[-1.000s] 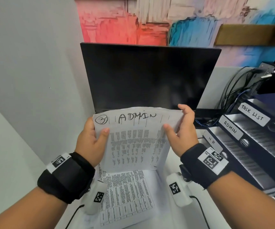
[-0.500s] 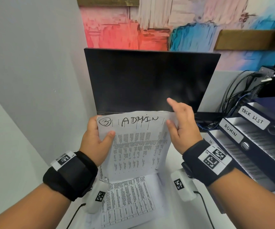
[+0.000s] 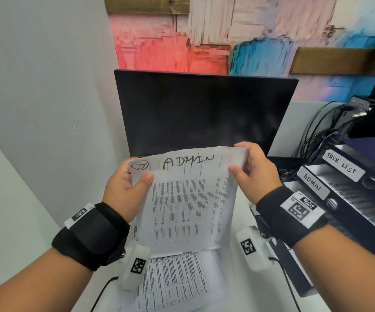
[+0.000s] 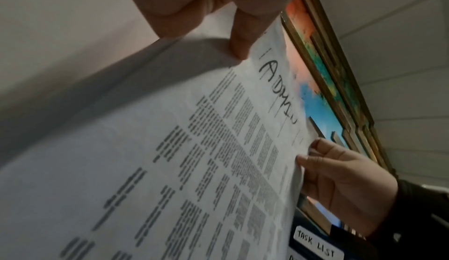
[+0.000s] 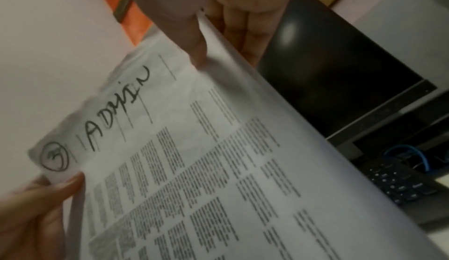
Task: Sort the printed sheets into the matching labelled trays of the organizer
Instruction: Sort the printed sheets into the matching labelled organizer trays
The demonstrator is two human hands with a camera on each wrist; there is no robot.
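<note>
A printed sheet (image 3: 188, 203) headed "ADMIN" by hand, with a circled 3, stands upright in front of me. My left hand (image 3: 125, 188) pinches its top left corner, thumb on the front. My right hand (image 3: 253, 170) pinches the top right corner. The sheet (image 4: 218, 149) fills the left wrist view, and the sheet (image 5: 194, 158) shows again in the right wrist view. More printed sheets (image 3: 173, 282) lie flat on the desk below. At right stands the dark organizer (image 3: 362, 212) with an ADMIN label (image 3: 312, 182), a TASK LIST label (image 3: 341, 165) above it, and paper in the trays.
A dark monitor (image 3: 204, 113) stands just behind the held sheet. Cables (image 3: 317, 136) hang behind the organizer. A grey partition wall (image 3: 35, 109) closes the left side. A painted canvas (image 3: 227, 37) hangs on the wall behind. A keyboard (image 5: 401, 183) lies under the monitor.
My right hand shifted its hold at the sheet's top right corner: fingers lifted half a second ago, now pinching again. The sheet stays upright between both hands.
</note>
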